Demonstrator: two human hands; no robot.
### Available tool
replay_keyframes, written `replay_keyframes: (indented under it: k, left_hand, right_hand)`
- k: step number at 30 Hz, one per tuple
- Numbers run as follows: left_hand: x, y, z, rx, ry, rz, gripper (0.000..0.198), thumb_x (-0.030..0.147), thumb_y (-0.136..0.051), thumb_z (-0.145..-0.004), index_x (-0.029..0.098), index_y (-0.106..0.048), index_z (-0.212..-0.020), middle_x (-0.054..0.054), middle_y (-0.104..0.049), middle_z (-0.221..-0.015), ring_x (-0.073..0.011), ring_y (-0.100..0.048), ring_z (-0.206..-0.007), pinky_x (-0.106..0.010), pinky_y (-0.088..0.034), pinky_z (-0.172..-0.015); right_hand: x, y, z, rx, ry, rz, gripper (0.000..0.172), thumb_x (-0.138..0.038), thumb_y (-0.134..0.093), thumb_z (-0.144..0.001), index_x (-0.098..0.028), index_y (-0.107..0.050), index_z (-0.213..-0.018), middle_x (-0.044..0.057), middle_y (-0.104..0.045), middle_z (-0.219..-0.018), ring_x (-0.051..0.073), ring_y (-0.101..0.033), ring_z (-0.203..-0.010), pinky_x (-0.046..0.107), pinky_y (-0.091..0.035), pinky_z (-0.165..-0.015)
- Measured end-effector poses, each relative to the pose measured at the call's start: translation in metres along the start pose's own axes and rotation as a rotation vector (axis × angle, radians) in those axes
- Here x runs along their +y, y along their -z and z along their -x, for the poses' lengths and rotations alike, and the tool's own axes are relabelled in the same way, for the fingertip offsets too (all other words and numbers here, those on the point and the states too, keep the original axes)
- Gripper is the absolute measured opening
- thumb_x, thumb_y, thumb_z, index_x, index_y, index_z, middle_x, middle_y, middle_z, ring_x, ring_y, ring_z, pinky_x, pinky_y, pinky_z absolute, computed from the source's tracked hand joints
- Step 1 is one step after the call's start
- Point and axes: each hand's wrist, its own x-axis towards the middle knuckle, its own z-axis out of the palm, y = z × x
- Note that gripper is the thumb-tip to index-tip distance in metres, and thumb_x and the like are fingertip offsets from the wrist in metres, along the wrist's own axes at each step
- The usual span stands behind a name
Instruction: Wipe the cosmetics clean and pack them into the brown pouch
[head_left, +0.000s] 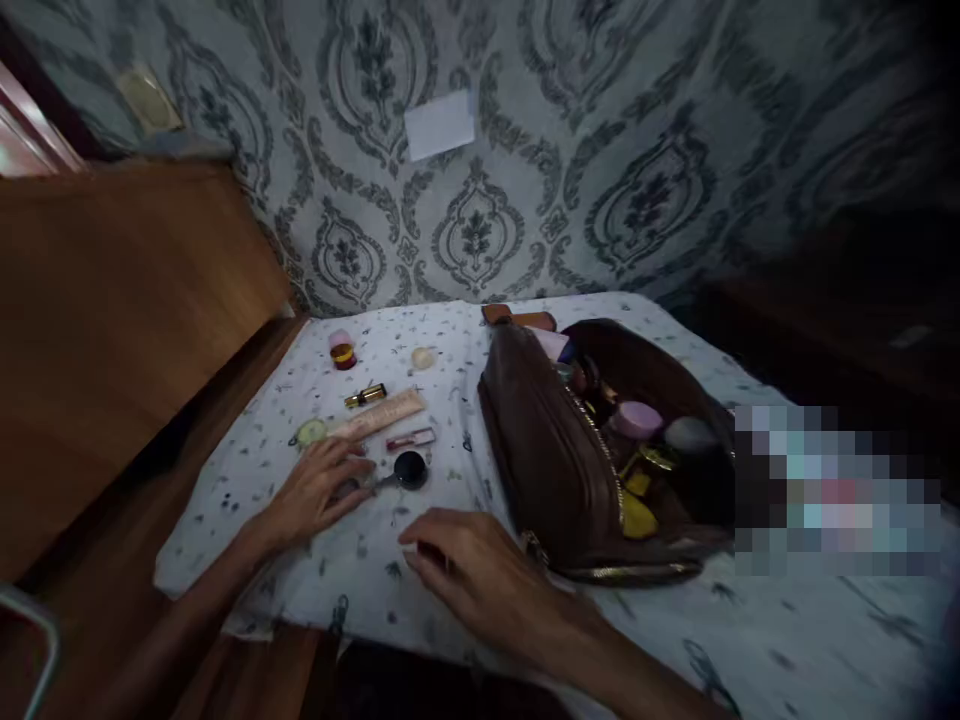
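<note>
My left hand rests at the left of the cloth, its thumb and fingers around the handle of a dark, round-headed makeup brush. Just beyond the fingers lie a beige squeeze tube, a small lip gloss tube and a round greenish item. My right hand hovers near the cloth's front, left of an unzipped brown leather bag. Its fingers are bent, with a gap between thumb and index finger, and no object shows in them. Inside the bag are a pink round container and yellow items.
Farther back on the patterned white cloth sit a gold-and-black tube, a small red-and-yellow jar and a pale round item. A wooden panel bounds the left side; a patterned wall stands behind. The far right is pixelated.
</note>
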Motion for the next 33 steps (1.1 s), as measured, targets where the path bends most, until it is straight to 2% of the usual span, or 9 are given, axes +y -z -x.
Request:
replay_keyframes:
  k: [3,7,9,14,17,20,24,29,33]
  left_hand:
    - [-0.004,0.008,-0.008,0.153,0.114,0.108,0.035,0.039,-0.042,-0.101,0.021,-0.070,-0.109,-0.010,-0.070,-0.113,-0.0247,-0.062,-0.110,-0.040,-0.047,-0.096]
    - [-0.013,0.012,-0.024,0.256,0.229,0.139,0.035,0.039,-0.041,-0.100,0.018,-0.067,-0.109,-0.009,-0.068,-0.105,-0.0235,-0.063,-0.103,-0.037,-0.050,-0.091]
    - [-0.015,0.010,-0.033,0.221,0.265,0.071,0.035,0.040,-0.041,-0.099,0.018,-0.065,-0.114,-0.010,-0.066,-0.108,-0.0254,-0.062,-0.105,-0.040,-0.049,-0.093]
    - [-0.017,-0.003,-0.051,0.013,0.362,-0.109,0.034,0.033,-0.052,-0.093,0.020,-0.059,-0.123,-0.012,-0.065,-0.118,-0.0297,-0.060,-0.107,-0.046,-0.049,-0.093]
    - [-0.024,-0.013,-0.053,-0.015,0.388,-0.084,0.037,0.029,-0.054,-0.091,0.021,-0.056,-0.127,-0.013,-0.065,-0.124,-0.0302,-0.061,-0.111,-0.046,-0.049,-0.095]
    - [-0.035,-0.021,-0.053,0.026,0.359,0.013,0.038,0.032,-0.051,-0.094,0.022,-0.056,-0.130,-0.012,-0.065,-0.129,-0.0288,-0.062,-0.116,-0.044,-0.050,-0.098]
    - [-0.041,-0.027,-0.055,0.042,0.285,0.070,0.041,0.036,-0.051,-0.096,0.020,-0.056,-0.133,-0.012,-0.062,-0.134,-0.0283,-0.056,-0.125,-0.045,-0.046,-0.106]
    - [-0.020,-0.020,-0.064,0.120,0.081,-0.014,0.032,0.031,-0.044,-0.100,0.022,-0.063,-0.125,-0.012,-0.062,-0.126,-0.0265,-0.053,-0.120,-0.046,-0.045,-0.103]
    - [-0.001,-0.022,-0.067,0.002,-0.084,-0.053,0.032,0.027,-0.045,-0.100,0.025,-0.061,-0.127,-0.008,-0.065,-0.112,-0.0230,-0.058,-0.108,-0.040,-0.049,-0.098]
  right_hand:
    - [0.006,-0.012,-0.022,0.015,-0.021,0.079,0.014,-0.013,-0.059,-0.090,-0.017,-0.070,-0.097,0.006,-0.076,-0.090,0.020,-0.071,-0.083,0.026,-0.047,-0.073]
    - [0.022,-0.028,-0.036,0.076,-0.004,0.203,0.014,-0.014,-0.056,-0.093,-0.018,-0.069,-0.095,0.005,-0.073,-0.087,0.017,-0.068,-0.076,0.026,-0.045,-0.068]
    - [0.032,-0.035,-0.035,0.100,0.019,0.245,0.014,-0.015,-0.055,-0.094,-0.018,-0.069,-0.095,0.004,-0.072,-0.084,0.016,-0.066,-0.073,0.025,-0.043,-0.066]
    - [0.051,-0.042,-0.025,0.136,0.042,0.203,0.014,-0.013,-0.054,-0.094,-0.017,-0.068,-0.094,0.006,-0.072,-0.086,0.018,-0.067,-0.075,0.026,-0.046,-0.068]
    - [0.056,-0.041,-0.024,0.181,0.023,0.146,0.015,-0.011,-0.055,-0.093,-0.018,-0.068,-0.097,0.006,-0.071,-0.089,0.018,-0.067,-0.079,0.027,-0.047,-0.072]
    - [0.057,-0.041,-0.026,0.232,0.002,0.152,0.015,-0.010,-0.055,-0.091,-0.019,-0.068,-0.093,0.005,-0.069,-0.087,0.017,-0.065,-0.080,0.027,-0.047,-0.072]
    - [0.055,-0.039,-0.027,0.225,0.007,0.146,0.015,-0.011,-0.055,-0.091,-0.019,-0.068,-0.092,0.004,-0.067,-0.086,0.017,-0.064,-0.079,0.026,-0.047,-0.071]
    - [0.053,-0.038,-0.026,0.240,-0.010,0.112,0.014,-0.011,-0.056,-0.090,-0.019,-0.068,-0.089,0.004,-0.068,-0.085,0.017,-0.064,-0.077,0.025,-0.046,-0.070]
    - [0.054,-0.038,-0.027,0.302,-0.049,0.103,0.015,-0.010,-0.055,-0.088,-0.019,-0.067,-0.082,0.003,-0.067,-0.078,0.015,-0.063,-0.070,0.024,-0.044,-0.066]
